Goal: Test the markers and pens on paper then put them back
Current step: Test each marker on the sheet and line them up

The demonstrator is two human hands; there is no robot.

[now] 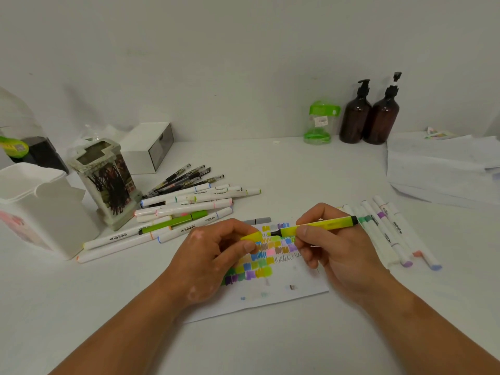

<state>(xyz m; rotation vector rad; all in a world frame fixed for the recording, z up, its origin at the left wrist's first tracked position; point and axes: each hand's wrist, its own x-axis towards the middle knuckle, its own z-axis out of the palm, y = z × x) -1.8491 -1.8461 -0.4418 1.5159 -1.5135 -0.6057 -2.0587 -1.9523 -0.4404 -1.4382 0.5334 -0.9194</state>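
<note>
My right hand point(338, 247) grips a yellow highlighter point(324, 226) with its black tip bared and pointing left. My left hand point(216, 255) pinches its yellow cap point(251, 236), a small gap away from the tip. Both hover over a sheet of paper point(284, 290) covered with coloured test scribbles. A loose pile of white markers, a green marker and black pens point(189, 204) lies to the left of the paper. A row of white markers point(389, 228) lies to the right.
A decorated pen holder point(108, 182) and a white container point(40, 207) stand at the left, a white box point(151, 147) behind them. Two brown pump bottles point(368, 117) and a green jar point(320, 123) stand by the wall. A paper stack point(443, 169) sits at the right.
</note>
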